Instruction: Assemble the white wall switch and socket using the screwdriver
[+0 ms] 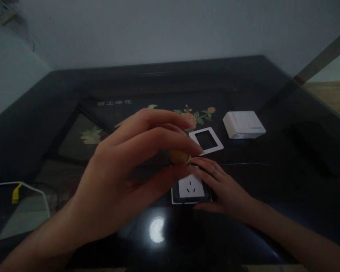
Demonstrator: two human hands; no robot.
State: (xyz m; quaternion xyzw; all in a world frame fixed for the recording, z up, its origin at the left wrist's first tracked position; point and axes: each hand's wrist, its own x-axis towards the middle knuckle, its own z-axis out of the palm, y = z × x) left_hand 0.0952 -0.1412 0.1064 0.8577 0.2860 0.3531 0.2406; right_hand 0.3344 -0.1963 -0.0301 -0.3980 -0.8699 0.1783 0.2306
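Note:
My left hand [130, 162] is closed, its fingertips and thumb pinching what looks like a screwdriver [180, 157]. Only its rounded yellow handle shows; any shaft is hidden behind the hand. Directly below lies a white wall socket [190, 186] with a dark surround, its far part covered by the left thumb. My right hand [222, 185], with a ring on one finger, grips the socket's right side, fingers along the far edge and thumb near the front corner. Just beyond the socket, a white square cover frame [215, 146] lies flat on the table.
A stack of white switch plates or boxes [243, 124] stands to the right on the glossy black table [158, 81], which has a flower print. A white cable [36, 189] with a yellow tag [16, 194] crosses the left side. A pale wall rises behind.

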